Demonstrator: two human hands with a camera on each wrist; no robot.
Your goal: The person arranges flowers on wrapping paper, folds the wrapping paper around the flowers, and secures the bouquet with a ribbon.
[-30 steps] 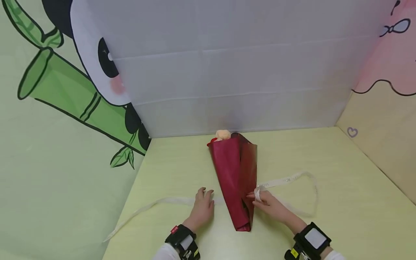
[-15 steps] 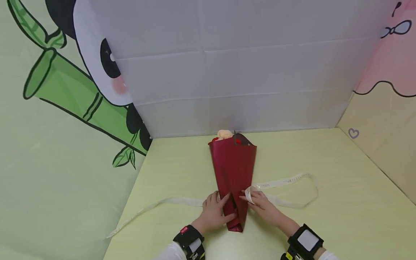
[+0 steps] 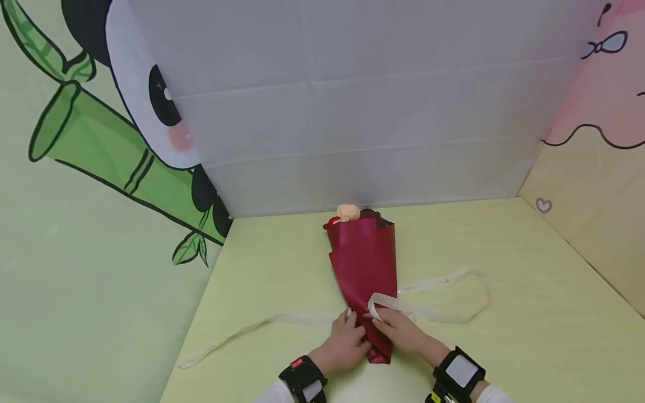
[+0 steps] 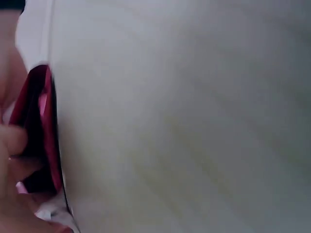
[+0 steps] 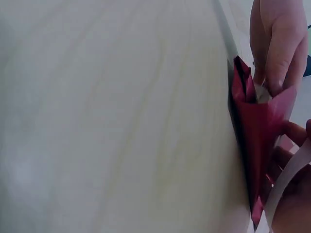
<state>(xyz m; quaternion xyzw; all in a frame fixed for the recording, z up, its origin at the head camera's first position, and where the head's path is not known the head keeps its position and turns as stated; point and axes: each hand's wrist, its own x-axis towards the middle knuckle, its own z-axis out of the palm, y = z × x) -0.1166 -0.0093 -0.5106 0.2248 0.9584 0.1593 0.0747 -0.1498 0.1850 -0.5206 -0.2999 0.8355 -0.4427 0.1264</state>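
A bouquet (image 3: 365,263) in dark red wrapping paper lies on the table, its peach and red flower heads (image 3: 347,212) showing at the far end. My left hand (image 3: 345,342) grips its narrow lower part from the left. In the left wrist view the thumb and fingers hold the folded red paper (image 4: 47,131). My right hand (image 3: 403,331) rests against the bouquet's right side and pinches a white printed ribbon (image 3: 388,300), which loops up over its fingers. In the right wrist view that ribbon (image 5: 291,170) runs past the right fingers, beside the paper. Part of the ribbon is hidden under the bouquet.
One ribbon tail (image 3: 242,331) trails left across the pale yellow table (image 3: 524,268) to its left edge. The other ribbon length (image 3: 486,291) curves in a loop at the right. A grey-white backdrop (image 3: 363,112) stands behind, with printed panels either side.
My left hand has moved right from beside the bouquet to grip its lower part. The right hand has shifted slightly left and down with the ribbon. The wrapping paper has been folded across the front.
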